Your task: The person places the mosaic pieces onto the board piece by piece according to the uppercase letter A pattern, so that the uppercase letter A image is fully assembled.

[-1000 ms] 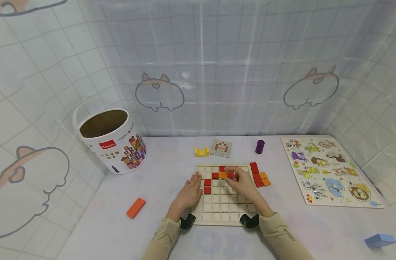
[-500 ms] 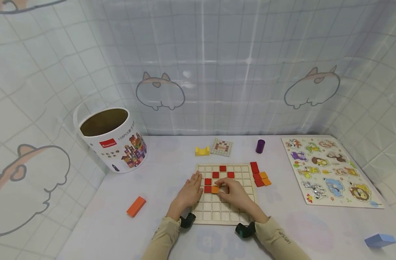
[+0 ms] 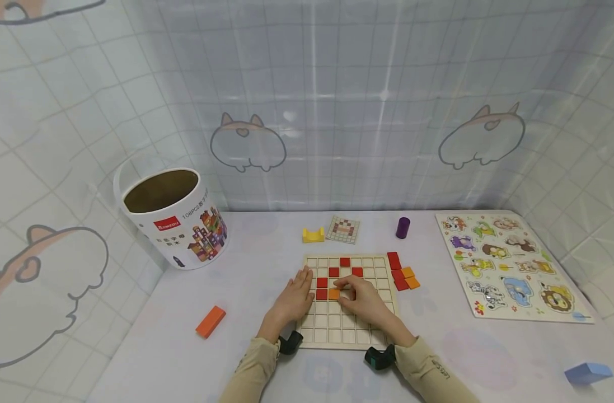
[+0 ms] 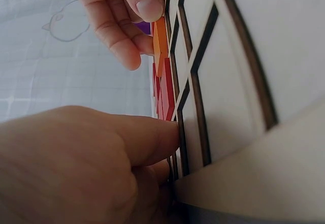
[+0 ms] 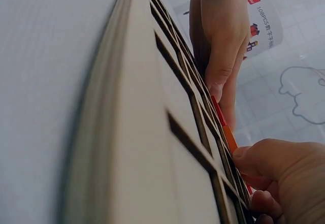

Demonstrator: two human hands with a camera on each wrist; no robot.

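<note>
A wooden grid board lies on the table in the head view, with several red tiles in its cells. My left hand rests along the board's left edge with its fingers extended. Between thumb and fingers, my right hand pinches an orange square tile, in the cell just right of the lowest red tile. The left wrist view shows the same orange tile under the right thumb, standing slightly proud of the grid. Part of the board is hidden beneath the right hand.
Loose red tiles and orange tiles lie off the board's right edge. Behind it are a patterned card, a yellow block and a purple cylinder. A bucket, orange block, animal puzzle and blue block stand farther out.
My right hand has carried the orange tile left and toward me, down to the cell beside the lowest red tile. Over the last half second it stays there. The left hand keeps still.
</note>
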